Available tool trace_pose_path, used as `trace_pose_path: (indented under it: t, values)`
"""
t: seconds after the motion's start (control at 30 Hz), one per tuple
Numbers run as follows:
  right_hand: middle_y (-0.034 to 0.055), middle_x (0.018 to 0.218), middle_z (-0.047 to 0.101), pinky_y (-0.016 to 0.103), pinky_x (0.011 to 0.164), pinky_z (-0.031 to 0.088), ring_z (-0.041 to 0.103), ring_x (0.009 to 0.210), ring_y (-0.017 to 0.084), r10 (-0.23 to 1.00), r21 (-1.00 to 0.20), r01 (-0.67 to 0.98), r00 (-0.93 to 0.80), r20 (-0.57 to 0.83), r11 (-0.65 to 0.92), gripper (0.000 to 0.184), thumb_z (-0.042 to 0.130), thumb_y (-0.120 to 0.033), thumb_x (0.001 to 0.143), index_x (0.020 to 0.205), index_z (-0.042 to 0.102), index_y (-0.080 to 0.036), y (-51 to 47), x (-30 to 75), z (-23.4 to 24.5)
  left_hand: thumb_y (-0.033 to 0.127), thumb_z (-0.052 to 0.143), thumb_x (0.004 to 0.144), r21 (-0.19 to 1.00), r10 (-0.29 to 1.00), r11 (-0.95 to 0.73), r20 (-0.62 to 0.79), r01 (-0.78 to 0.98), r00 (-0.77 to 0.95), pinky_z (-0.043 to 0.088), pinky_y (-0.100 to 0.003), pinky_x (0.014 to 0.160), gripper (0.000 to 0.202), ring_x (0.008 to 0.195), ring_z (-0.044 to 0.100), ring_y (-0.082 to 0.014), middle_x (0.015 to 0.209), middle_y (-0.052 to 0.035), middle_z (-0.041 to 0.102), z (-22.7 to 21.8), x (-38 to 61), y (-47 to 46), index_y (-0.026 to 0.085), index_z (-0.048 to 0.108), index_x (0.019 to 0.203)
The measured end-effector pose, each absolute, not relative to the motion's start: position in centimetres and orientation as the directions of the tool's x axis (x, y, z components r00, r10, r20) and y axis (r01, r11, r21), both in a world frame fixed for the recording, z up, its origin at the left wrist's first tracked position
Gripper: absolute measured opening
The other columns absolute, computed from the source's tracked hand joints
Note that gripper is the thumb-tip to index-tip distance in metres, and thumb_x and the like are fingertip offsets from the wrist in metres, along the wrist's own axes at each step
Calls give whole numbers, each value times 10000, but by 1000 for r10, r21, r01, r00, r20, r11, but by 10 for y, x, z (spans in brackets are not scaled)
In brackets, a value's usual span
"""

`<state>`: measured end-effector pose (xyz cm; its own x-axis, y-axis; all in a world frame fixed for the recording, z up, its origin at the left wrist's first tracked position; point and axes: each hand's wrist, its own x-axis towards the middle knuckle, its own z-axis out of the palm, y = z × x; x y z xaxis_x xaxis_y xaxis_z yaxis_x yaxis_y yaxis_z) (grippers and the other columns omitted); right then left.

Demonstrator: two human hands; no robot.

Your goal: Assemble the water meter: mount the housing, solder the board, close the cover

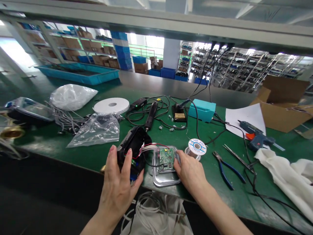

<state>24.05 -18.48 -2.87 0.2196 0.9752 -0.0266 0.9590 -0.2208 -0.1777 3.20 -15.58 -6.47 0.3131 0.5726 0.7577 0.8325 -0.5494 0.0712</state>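
Note:
My left hand (118,182) wraps round a black plastic housing (133,143) at the near edge of the green bench, fingers over its top. Red and white wires run from the housing to a green circuit board (166,159) lying in a clear plastic cover (164,178). My right hand (189,171) grips the right edge of that board and cover, fingers curled. A spool of solder (197,147) stands just beyond my right hand.
Blue-handled pliers (226,168) and tweezers (237,157) lie to the right, with a glue gun (256,137), white cloth (288,176) and a cardboard box (283,104). Behind are an electric screwdriver (151,116), soldering stand (179,114), teal box (202,110), tape roll (111,105) and plastic bags (96,129).

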Motion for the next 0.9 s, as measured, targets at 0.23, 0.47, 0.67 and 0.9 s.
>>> trace_pose_path:
  t: [0.23, 0.47, 0.67, 0.9]
  values:
    - [87, 941, 700, 296, 606, 466, 687, 805, 235, 979, -156, 966, 201, -39, -205, 311, 377, -287, 931, 1193, 522, -200, -186, 243, -27, 103, 631, 755, -106, 382, -780, 700, 617, 603, 276, -408, 1126, 655, 1254, 446, -261, 1321, -146, 515, -64, 41, -172, 60, 382, 1360]
    - [87, 989, 687, 301, 609, 480, 686, 794, 229, 977, -122, 970, 208, -43, -212, 305, 379, -292, 937, 1190, 532, -215, -188, 250, -31, 67, 529, 831, -64, 321, -865, 691, 497, 648, 441, -426, 1003, 272, 1036, 618, -216, 1062, -106, 684, -63, 48, -168, 77, 617, 1088]
    - [93, 953, 672, 301, 597, 483, 674, 761, 220, 981, -104, 975, 191, -40, -194, 291, 379, -275, 937, 1171, 538, -202, -188, 248, -29, 68, 525, 840, -15, 347, -871, 687, 491, 638, 469, -444, 969, 238, 1000, 625, -221, 1037, -101, 687, -41, 53, -165, 85, 643, 1046]
    - [86, 1002, 607, 291, 662, 480, 612, 891, 218, 995, -133, 987, 95, 32, -90, 261, 402, -238, 931, 1129, 567, -193, -180, 239, -18, 91, 507, 847, -57, 402, -818, 654, 572, 641, 491, -392, 906, 284, 1046, 593, -244, 1123, -138, 647, -14, 56, -152, 58, 613, 1108]
